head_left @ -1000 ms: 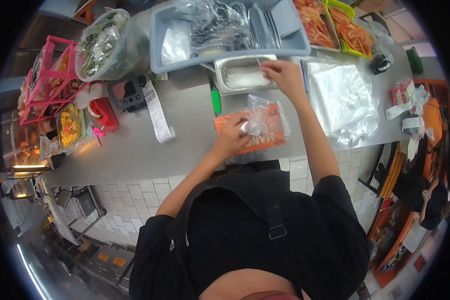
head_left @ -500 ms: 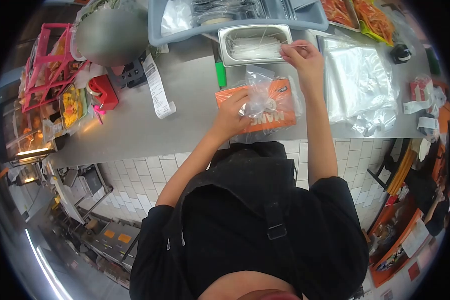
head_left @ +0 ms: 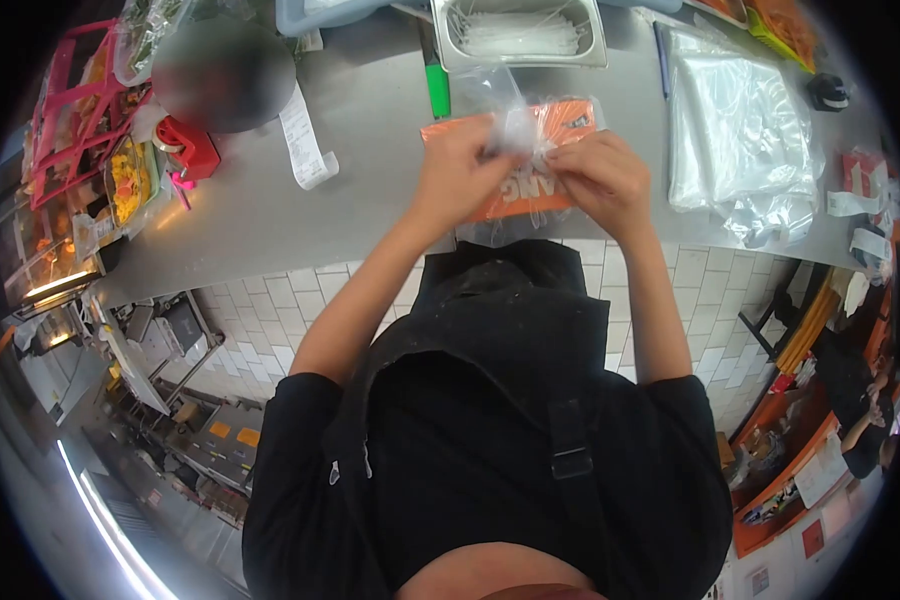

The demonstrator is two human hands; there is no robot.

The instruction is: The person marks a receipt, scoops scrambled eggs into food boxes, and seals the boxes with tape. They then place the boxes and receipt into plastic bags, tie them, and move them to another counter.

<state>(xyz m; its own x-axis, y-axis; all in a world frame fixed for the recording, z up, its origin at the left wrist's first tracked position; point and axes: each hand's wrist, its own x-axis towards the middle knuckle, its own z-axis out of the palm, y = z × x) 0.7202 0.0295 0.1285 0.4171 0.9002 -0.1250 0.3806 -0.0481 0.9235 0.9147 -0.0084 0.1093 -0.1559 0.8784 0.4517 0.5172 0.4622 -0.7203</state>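
Note:
An orange box (head_left: 510, 205) with large white letters lies inside a clear plastic bag (head_left: 500, 90) on the steel counter. My left hand (head_left: 455, 175) is closed around the bag's gathered neck, above the box. From the right, my right hand (head_left: 605, 175) pinches at the same neck, fingertips together; any thin strip between them is too small to make out. Beyond the bag stands a metal pan (head_left: 520, 66) of thin white strips that look like ties. A green-handled tool (head_left: 438, 92) lies left of the pan.
A stack of clear plastic bags (head_left: 735, 130) lies to the right. On the left are a paper receipt (head_left: 308, 140), a red tape dispenser (head_left: 190, 150) and a pink rack (head_left: 70, 110). A grey-blue bin (head_left: 335, 15) sits at the back. Another person (head_left: 850, 370) stands far right.
My right hand has come from the pan, where it held a thin strip, down to the bag's neck beside my left hand. The camera's view has tilted nearer to my body.

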